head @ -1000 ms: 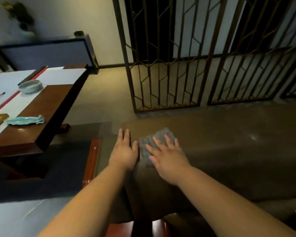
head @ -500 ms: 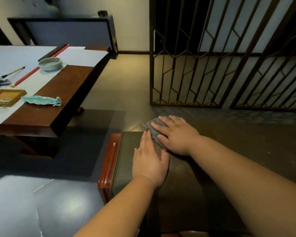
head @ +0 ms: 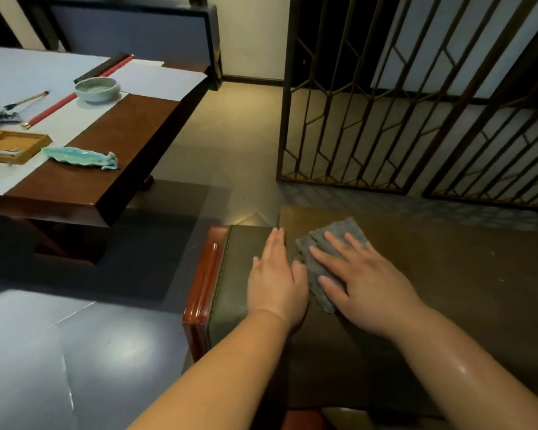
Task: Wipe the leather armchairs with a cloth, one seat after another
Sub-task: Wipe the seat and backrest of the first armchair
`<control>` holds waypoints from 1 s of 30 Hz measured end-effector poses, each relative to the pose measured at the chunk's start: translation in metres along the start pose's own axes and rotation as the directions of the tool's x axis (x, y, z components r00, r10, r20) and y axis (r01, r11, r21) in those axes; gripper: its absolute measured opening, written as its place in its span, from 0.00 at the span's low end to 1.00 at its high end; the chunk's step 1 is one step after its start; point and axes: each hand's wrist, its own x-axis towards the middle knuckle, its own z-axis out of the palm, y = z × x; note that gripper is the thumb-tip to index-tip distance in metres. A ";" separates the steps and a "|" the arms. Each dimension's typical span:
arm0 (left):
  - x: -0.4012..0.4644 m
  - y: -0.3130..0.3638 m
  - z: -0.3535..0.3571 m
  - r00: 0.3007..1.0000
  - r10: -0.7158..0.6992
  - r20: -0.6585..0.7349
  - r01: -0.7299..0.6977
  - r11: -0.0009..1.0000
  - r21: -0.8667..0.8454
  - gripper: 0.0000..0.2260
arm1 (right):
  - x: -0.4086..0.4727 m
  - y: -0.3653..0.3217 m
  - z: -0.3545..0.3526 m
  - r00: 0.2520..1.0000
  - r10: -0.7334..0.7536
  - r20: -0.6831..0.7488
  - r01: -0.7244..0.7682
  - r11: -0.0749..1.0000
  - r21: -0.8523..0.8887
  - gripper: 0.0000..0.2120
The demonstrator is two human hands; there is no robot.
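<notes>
Right hand: the right hand (head: pixel 362 283) lies flat, fingers straight and spread, pressing the cloth (head: pixel 323 252) onto the leather; its grip is a flat press, nothing curled round anything.
Left hand: the left hand (head: pixel 277 274) rests palm down just beside the cloth, fingers straight and together, its thumb close to the cloth's near edge; it holds nothing and seems only to steady.
Cloth: grey and textured, lying flat on top of the armchair (head: pixel 448 290), near its left end, mostly under the right hand.
Armchair: brown leather top surface with a darker padded side and a red-brown wooden trim (head: pixel 204 283) at the left edge.
Progress: the wipe looks under way on this one piece, at its left end; the long stretch of leather to the right shows pale specks, so I judge it not yet wiped. No other seat is in view, so how many are done cannot be told.
What is left: probably the rest of this surface, then the further seats.
Counter: to the left, well apart, a wooden counter (head: pixel 131 141) carries a pale bowl (head: pixel 97 88), a brush (head: pixel 25 100), a red rod (head: pixel 56 107), a wooden tray (head: pixel 13 145) and a turquoise leaf-shaped dish (head: pixel 81 156).
Far side: a metal lattice screen (head: pixel 401 103) stands behind the armchair.
In the way: nothing lies on the leather ahead of the cloth.
</notes>
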 end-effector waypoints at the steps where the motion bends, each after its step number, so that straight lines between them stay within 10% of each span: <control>1: 0.001 0.000 0.000 1.000 -0.001 -0.010 0.001 1.000 0.003 0.29 | 0.012 0.002 -0.003 1.000 0.027 0.012 -0.027 1.000 -0.011 0.29; 8: -0.004 -0.014 -0.016 0.992 -0.061 0.109 0.080 0.980 -0.183 0.24 | 0.052 -0.031 -0.005 0.976 0.208 0.070 -0.208 0.978 -0.010 0.29; 15: 0.020 -0.084 -0.048 0.995 -0.024 0.094 -0.028 0.857 0.515 0.28 | -0.014 -0.057 0.013 0.999 0.040 0.036 -0.037 0.995 -0.092 0.31; 20: 0.021 -0.087 -0.040 0.996 -0.016 0.090 -0.038 0.819 0.572 0.32 | 0.031 -0.086 0.016 0.975 0.220 -0.023 -0.220 0.975 -0.023 0.33; 26: 0.024 -0.092 -0.040 0.997 0.004 0.083 -0.051 0.820 0.570 0.33 | -0.025 -0.042 0.035 0.991 -0.094 -0.090 0.088 0.994 -0.071 0.31; 30: 0.025 -0.093 -0.039 0.997 0.024 0.074 -0.062 0.808 0.586 0.33 | -0.018 0.061 0.010 0.965 0.262 -0.006 -0.262 0.965 0.020 0.31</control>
